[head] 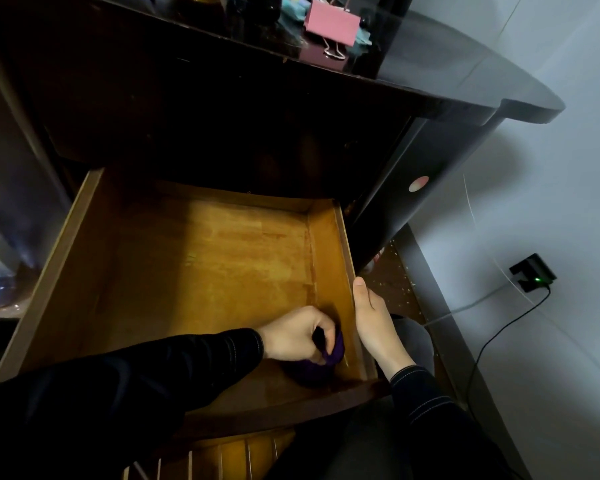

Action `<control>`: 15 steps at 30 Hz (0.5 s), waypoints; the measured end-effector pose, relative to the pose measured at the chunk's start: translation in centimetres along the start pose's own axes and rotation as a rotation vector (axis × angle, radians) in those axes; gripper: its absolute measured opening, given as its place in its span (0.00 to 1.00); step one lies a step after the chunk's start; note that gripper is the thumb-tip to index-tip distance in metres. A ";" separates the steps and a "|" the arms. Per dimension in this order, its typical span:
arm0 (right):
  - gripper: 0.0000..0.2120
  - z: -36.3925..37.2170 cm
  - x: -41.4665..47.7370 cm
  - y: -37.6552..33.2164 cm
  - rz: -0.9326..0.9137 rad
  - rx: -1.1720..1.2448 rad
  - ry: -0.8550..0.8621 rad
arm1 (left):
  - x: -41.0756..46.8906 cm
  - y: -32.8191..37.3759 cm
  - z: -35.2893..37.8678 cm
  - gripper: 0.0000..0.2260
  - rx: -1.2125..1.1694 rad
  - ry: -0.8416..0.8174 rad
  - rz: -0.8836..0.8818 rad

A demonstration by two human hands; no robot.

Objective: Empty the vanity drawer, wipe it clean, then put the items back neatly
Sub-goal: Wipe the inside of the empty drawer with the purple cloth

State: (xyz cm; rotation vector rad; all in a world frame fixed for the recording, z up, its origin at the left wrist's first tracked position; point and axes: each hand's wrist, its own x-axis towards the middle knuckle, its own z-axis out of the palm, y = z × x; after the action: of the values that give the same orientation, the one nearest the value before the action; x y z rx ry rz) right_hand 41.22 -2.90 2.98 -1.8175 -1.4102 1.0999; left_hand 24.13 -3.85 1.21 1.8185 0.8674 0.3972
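Note:
The wooden vanity drawer (94, 258) is pulled out and its yellow-brown floor is bare. My left hand (297, 336) reaches across into the drawer's near right corner, shut on a crumpled purple cloth (317, 368) that presses on the drawer floor. My right hand (374, 320) rests along the outside of the drawer's right wall, thumb on the top edge, fingers hidden below. Both arms wear dark sleeves.
The dark vanity top (430, 81) juts out above the drawer, holding a pink binder clip (331, 24) and other small items. A black charger (532, 271) with a green light and cable sits at the right wall. Wooden slats (222, 455) show below the drawer.

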 end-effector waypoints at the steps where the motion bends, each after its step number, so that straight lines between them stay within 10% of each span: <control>1: 0.19 0.0 -0.1 -0.1 0.000 -0.003 0.006 | 0.0 0.2 -0.2 0.07 -0.013 0.017 0.016; 15: 0.15 -0.2 -0.6 -0.9 0.035 0.016 -0.029 | 0.0 0.2 0.4 0.06 -0.061 0.129 0.059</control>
State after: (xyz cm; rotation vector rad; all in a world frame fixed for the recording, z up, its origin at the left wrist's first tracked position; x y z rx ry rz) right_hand 40.87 -3.24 3.96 -1.8285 -1.3874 1.1566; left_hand 24.42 -4.18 1.25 1.7804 0.8823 0.5779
